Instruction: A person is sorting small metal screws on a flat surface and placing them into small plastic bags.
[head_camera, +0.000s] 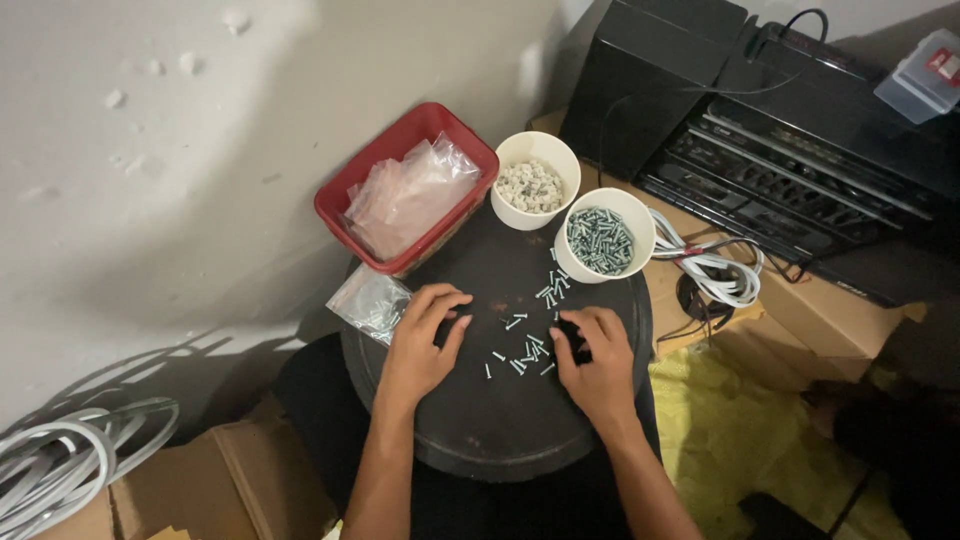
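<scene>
My left hand (420, 340) rests on a round dark tray (480, 440), fingers curled, its tips by the tray's left side near a small clear bag of parts (368, 300). My right hand (592, 358) lies on the tray's right half, fingertips bent down on the surface beside several loose silver screws (525, 350). Whether either hand pinches a screw is hidden by the fingers. A white cup of screws (603, 237) stands just beyond the right hand. Another white cup (534, 180) holds small pale pieces.
A red tub (345, 200) with clear plastic bags sits at the tray's far left. Black audio equipment (790, 150) and coiled white cable (715, 270) lie at the right. Cardboard boxes (240, 480), grey cable (60, 460) and a yellow cloth (740, 430) surround the tray.
</scene>
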